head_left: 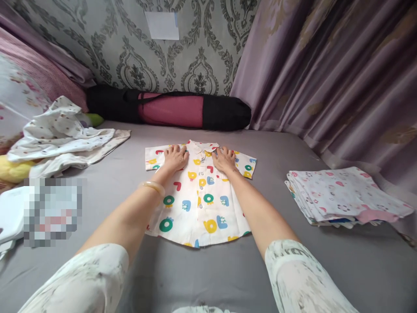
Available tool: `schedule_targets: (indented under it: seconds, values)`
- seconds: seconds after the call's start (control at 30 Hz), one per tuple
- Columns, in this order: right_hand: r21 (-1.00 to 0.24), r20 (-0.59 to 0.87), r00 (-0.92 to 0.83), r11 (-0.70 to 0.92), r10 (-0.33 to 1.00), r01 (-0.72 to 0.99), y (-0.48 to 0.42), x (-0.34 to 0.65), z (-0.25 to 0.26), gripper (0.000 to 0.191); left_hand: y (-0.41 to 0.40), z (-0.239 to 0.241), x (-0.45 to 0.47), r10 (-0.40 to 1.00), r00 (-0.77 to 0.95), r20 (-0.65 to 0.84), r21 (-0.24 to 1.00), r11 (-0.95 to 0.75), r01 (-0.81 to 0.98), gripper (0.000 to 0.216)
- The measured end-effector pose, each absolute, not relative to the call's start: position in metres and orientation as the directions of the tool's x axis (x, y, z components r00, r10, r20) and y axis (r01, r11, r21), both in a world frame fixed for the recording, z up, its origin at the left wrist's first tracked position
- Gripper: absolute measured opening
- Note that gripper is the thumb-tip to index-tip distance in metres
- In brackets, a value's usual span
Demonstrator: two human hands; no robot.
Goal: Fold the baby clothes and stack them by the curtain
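Note:
A small white short-sleeved shirt (185, 208) with green, yellow, red and blue prints lies spread out, front side up, its collar at the far end. My left hand (176, 157) rests flat on its left shoulder, fingers stretched toward the far edge. On the other shoulder, close beside the collar, lies my right hand (224, 160), also with its fingers extended. Both palms face down on the cloth, and neither hand grips anything that I can see. A pale bangle (153, 187) circles my left wrist.
A stack of folded printed clothes (345, 195) sits at the right on the grey sheet (208, 278). Rumpled white spotted cloth (65, 137) lies at the left, with a white device (13, 213) nearer me. A long black and pink bag (169, 109) lines the wall beside a purple curtain (312, 78).

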State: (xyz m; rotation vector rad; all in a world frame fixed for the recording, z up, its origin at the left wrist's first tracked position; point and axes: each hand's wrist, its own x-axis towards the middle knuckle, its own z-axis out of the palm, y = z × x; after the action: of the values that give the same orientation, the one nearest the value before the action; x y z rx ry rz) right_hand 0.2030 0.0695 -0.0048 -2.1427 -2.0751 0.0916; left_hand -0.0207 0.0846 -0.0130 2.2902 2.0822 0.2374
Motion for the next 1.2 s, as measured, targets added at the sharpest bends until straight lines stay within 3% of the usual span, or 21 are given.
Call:
schedule_targets:
  seconds: [0.2,0.47,0.97,1.2]
  values:
    - [-0.186,-0.099,-0.129,0.109,0.987,0.976,0.044,0.215,0.001,0.064,0.060,-0.007,-0.035,0.971,0.237,-0.034,0.117,-0.232,0.966,0.059]
    - [-0.216,-0.118,-0.302,0.273,0.946,0.938,-0.032,0.219,0.006,0.065,-0.023,0.006,-0.037,0.862,0.499,-0.093,0.081,-0.493,0.866,0.058]
    - [-0.246,-0.193,-0.485,0.436,0.853,0.866,-0.152,0.209,0.026,0.064,-0.139,0.017,-0.027,0.771,0.611,-0.177,0.210,-0.577,0.789,0.069]
    - [-0.273,-0.166,-0.619,0.568,0.768,0.777,-0.193,0.198,0.035,0.060,-0.175,0.018,-0.022,0.746,0.645,-0.166,0.183,-0.620,0.763,0.066]
